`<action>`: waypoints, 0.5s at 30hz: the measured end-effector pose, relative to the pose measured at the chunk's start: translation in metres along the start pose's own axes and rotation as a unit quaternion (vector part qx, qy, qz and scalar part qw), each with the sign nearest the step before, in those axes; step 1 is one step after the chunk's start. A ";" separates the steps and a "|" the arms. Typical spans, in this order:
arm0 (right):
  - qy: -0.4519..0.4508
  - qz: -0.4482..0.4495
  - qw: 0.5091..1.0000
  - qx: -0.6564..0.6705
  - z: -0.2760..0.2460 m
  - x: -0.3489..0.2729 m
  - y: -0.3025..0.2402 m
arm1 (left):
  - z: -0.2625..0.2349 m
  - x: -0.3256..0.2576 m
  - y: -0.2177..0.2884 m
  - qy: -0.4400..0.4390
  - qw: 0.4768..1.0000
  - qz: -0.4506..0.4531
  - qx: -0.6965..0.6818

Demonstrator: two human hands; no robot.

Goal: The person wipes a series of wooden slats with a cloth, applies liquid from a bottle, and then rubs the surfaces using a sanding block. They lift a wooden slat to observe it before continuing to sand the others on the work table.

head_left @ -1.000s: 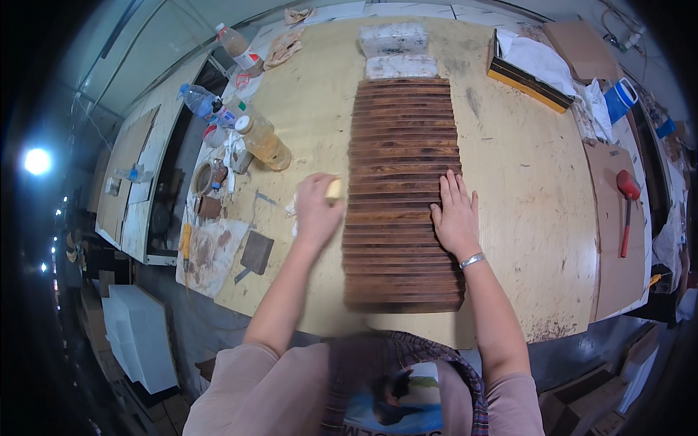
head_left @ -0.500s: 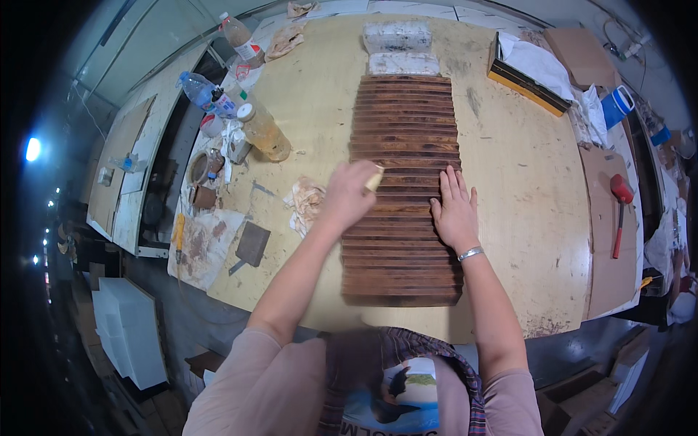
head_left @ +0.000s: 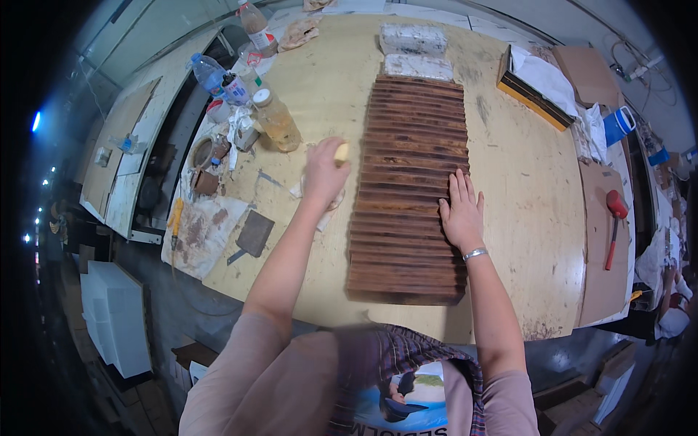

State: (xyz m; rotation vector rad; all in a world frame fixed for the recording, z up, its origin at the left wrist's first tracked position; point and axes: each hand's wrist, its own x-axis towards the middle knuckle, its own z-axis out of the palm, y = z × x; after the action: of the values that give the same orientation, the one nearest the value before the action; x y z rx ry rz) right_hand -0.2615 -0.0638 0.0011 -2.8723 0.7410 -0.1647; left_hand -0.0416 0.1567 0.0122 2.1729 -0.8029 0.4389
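Observation:
A long row of dark brown wood strips [head_left: 411, 211], laid side by side, runs from near me to the far part of the table. My left hand [head_left: 325, 173] is off the strips, over the table to their left. Its fingers close on a small pale yellow pad [head_left: 341, 153]; a sponge or a block, I cannot tell which. Under that hand a crumpled stained cloth [head_left: 331, 213] is mostly hidden. My right hand [head_left: 463, 214], fingers stretched, lies flat on the right edge of the strips and grips nothing.
Two whitish wrapped blocks [head_left: 416, 67] stand at the far end of the strips. A jar of amber liquid [head_left: 277, 125] is at left, with bottles behind it. A scraper [head_left: 254, 234] lies front left, a red mallet [head_left: 614, 218] at right, an open box [head_left: 536, 87] back right.
My left hand has moved left with the pale pad, off the strips to above the cloth. My right hand stays flat on the strips' right edge. The view has shifted slightly.

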 end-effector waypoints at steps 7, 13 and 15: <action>-0.021 -0.003 1.000 0.010 -0.008 -0.002 0.003 | -0.017 -0.004 -0.039 -0.022 0.999 -0.025 0.020; -0.021 -0.073 0.996 0.043 -0.042 -0.069 -0.010 | -0.126 -0.041 -0.145 -0.001 0.972 -0.042 0.229; -0.078 -0.091 0.992 0.047 -0.048 -0.101 -0.020 | -0.145 -0.050 -0.147 -0.043 0.951 -0.123 0.281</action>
State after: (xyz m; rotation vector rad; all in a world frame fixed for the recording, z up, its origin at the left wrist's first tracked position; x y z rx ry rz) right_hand -0.3466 -0.0036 0.0455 -2.8204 0.4306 0.0034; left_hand 0.0117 0.3618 0.0004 2.7969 -0.4705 0.4890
